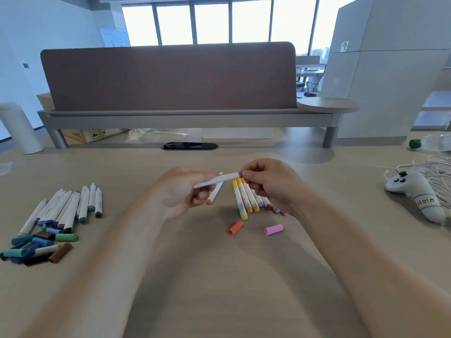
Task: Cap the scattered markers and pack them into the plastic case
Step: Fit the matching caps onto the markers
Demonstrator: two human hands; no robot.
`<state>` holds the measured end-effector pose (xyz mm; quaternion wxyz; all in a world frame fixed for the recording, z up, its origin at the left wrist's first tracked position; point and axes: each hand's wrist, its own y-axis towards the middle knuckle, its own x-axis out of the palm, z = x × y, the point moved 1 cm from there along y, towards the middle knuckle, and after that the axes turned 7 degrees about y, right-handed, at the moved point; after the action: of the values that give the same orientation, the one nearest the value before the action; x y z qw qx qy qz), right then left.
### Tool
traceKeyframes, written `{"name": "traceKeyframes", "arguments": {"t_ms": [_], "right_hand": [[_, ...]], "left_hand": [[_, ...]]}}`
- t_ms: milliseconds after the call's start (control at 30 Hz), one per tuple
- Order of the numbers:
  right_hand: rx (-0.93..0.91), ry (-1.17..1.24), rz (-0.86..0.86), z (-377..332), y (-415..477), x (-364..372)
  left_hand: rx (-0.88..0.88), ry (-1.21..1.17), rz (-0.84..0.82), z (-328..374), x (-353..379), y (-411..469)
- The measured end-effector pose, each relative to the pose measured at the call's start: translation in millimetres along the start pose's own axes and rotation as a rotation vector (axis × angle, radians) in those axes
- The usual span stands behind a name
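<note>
My left hand (181,191) grips two white markers: one (219,179) pointing right, and an orange-ended marker (214,193) slanting down. My right hand (271,184) pinches a purple cap (240,174) at the right end of the first marker. Under my right hand lies a row of capped markers (246,198) in yellow, orange, purple and red. A loose orange cap (235,227) and a loose pink cap (273,229) lie on the desk in front. At the left, several uncapped white markers (70,206) lie beside a heap of blue, green and brown caps (39,245). No plastic case is in view.
A white controller (412,191) and tangled white cable (429,167) lie at the right. A white cylinder (19,128) stands at the far left. A brown divider panel (168,76) on a grey shelf closes the back of the desk. A green bottle cap (415,143) sits far right.
</note>
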<state>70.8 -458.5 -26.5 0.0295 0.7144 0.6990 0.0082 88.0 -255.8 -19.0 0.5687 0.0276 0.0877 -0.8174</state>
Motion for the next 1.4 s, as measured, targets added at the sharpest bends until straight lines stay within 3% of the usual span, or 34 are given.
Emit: {"name": "traceKeyframes", "arguments": {"t_ms": [133, 267, 567, 700, 867, 1167, 1300, 1400], "right_hand": [[0.009, -0.091, 0.080, -0.4, -0.5, -2.4], [-0.038, -0.386, 0.232, -3.7, -3.2, -18.2], [-0.020, -0.540, 0.220, -8.3, -9.3, -35.5], [-0.017, -0.590, 0.212, -4.0, -8.3, -40.1], [0.006, -0.645, 0.131, -3.6, -6.7, -44.4], [-0.047, -0.705, 0.078, 0.4, -3.2, -42.2], [-0.106, -0.736, -0.134, -9.0, -15.7, -25.9], [-0.165, -0.867, -0.310, -10.6, -25.3, -4.8]], "left_hand": [[0.040, 0.243, 0.169, -1.4, 4.1, 0.6], [0.033, 0.416, 0.346, -2.2, 12.2, 7.3], [0.007, 1.005, 0.371, -1.0, 47.3, 29.6], [0.053, 1.163, 0.389, -4.6, 48.6, 38.0], [-0.022, 1.327, 0.484, -14.3, 28.5, 48.2], [-0.087, 1.447, 0.448, -17.5, 33.7, 47.1], [-0.119, 1.397, 0.489, -9.3, 32.7, 37.1], [-0.093, 1.204, 0.527, 2.8, 21.3, 27.5]]}}
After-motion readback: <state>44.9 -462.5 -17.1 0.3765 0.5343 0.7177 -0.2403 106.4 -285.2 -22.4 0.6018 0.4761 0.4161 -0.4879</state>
